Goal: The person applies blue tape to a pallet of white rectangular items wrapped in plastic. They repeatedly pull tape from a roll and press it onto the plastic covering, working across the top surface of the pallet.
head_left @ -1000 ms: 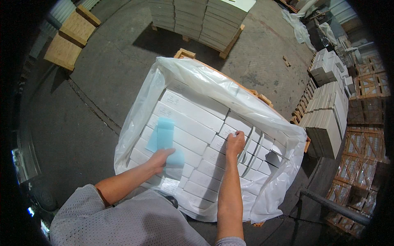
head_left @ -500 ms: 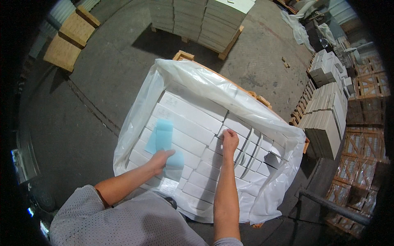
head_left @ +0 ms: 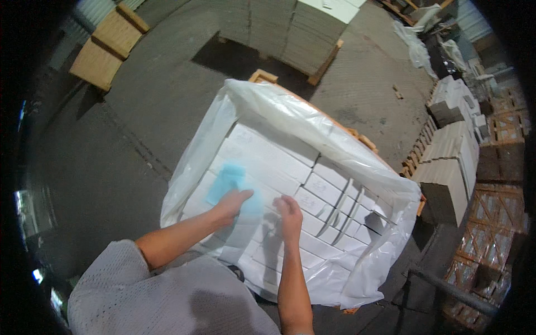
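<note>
A pale blue paper strip (head_left: 228, 177) is gripped in my left hand (head_left: 231, 205), smeared by motion and spread over the white boxes. One part of it stands beyond the fingers and another hangs down beside them. To its right, my right hand (head_left: 288, 211) hovers above the boxes with fingers loosely bent and slightly apart; nothing shows in it. Below both hands lie rows of long white boxes (head_left: 268, 159), packed close together inside a crate lined with clear plastic sheeting (head_left: 192, 148). Several faint marks show on the box tops.
Curved white strips (head_left: 349, 215) stand across the boxes at the right. Beyond the crate, a pallet stack (head_left: 273, 33) stands on the floor. More stacked boxes (head_left: 446, 173) line the right side, near wooden crates (head_left: 480, 229) and a grey pipe (head_left: 446, 287). A wooden piece (head_left: 109, 47) lies far left.
My right hand has moved left and nearer, away from the middle boxes toward the blue strip. My left hand has risen slightly, moving the strip. The whole view has shifted a little.
</note>
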A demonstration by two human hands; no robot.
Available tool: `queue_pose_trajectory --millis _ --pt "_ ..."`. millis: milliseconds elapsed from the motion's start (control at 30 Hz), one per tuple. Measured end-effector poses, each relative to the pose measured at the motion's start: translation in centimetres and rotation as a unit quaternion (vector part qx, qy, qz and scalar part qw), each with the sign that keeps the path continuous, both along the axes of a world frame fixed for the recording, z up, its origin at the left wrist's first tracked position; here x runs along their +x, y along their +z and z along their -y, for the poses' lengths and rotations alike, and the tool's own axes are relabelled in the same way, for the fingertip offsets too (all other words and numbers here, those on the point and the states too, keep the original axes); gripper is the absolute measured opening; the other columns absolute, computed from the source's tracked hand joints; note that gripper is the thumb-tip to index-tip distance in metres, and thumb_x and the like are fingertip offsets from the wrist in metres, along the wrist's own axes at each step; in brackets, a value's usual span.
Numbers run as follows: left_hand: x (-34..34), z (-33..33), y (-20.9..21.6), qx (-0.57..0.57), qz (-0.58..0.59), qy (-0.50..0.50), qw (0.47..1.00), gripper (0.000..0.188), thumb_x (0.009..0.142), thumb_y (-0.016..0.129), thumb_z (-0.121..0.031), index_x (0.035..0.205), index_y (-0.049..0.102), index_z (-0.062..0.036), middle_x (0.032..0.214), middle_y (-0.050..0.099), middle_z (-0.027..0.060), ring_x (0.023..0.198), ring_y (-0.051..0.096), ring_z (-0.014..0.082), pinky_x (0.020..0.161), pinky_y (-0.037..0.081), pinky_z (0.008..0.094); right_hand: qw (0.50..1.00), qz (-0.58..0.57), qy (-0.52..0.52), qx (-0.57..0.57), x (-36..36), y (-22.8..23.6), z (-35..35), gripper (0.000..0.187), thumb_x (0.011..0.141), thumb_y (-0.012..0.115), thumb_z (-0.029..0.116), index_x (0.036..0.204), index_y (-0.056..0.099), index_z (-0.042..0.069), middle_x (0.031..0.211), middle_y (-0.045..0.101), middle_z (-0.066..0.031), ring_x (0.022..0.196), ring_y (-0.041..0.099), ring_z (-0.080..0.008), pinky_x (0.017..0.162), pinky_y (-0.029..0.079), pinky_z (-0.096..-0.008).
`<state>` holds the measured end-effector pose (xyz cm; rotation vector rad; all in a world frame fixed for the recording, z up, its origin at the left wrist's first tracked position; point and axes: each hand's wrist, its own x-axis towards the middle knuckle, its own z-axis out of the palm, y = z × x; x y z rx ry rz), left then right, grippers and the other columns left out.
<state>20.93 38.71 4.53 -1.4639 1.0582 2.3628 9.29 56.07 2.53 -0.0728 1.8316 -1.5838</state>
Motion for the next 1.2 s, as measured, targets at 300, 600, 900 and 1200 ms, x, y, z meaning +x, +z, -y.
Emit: queue_pose_trajectory --millis 300,600,900,1200 --pt "0.4 0.5 -0.7 0.063 -0.039 0.057 0.996 0.035 0.098 0.054 -0.024 0.118 0.054 0.0051 0.107 0.063 0.0152 0.095 0.065 0.0272 0.084 0.055 0.0449 0.998 -0.023 0.009 0.052 9.4 4.1 0.2 0.043 0.086 0.069 0.012 0.125 0.056 0.000 0.105 0.070 -0.0148 0.091 0.066 -0.0195 0.082 0.052 -0.0336" --pt "0.8 -0.2 4.8 0.013 -0.067 -0.097 0.993 0.033 0.096 0.059 -0.027 0.112 0.062 0.0020 0.103 0.065 0.0099 0.096 0.064 0.0216 0.086 0.052 0.0355 0.991 -0.113 -0.025 0.067 9.3 7.5 0.0 0.037 0.086 0.069 0.012 0.119 0.060 0.001 0.096 0.071 -0.0138 0.082 0.067 -0.0189 0.076 0.052 -0.0324" --pt "-1.4 -1.1 6.9 -0.115 -0.094 -0.130 0.980 0.032 0.093 0.062 -0.026 0.105 0.067 0.0030 0.098 0.067 0.0096 0.091 0.060 0.0171 0.083 0.048 0.0335 0.957 -0.272 -0.072 0.062 6.8 12.3 0.0 0.036 0.086 0.069 0.009 0.121 0.062 0.001 0.090 0.068 -0.0083 0.079 0.062 -0.0152 0.074 0.051 -0.0307" --pt "-2.1 -2.7 10.0 -0.105 -0.098 -0.140 0.980 0.031 0.093 0.061 -0.026 0.099 0.067 0.0043 0.092 0.066 0.0083 0.084 0.061 0.0167 0.075 0.049 0.0339 0.887 -0.452 -0.022 0.094 5.4 12.0 -1.2 0.023 0.084 0.069 0.007 0.107 0.068 0.003 0.089 0.069 -0.0092 0.077 0.065 -0.0221 0.071 0.050 -0.0361"
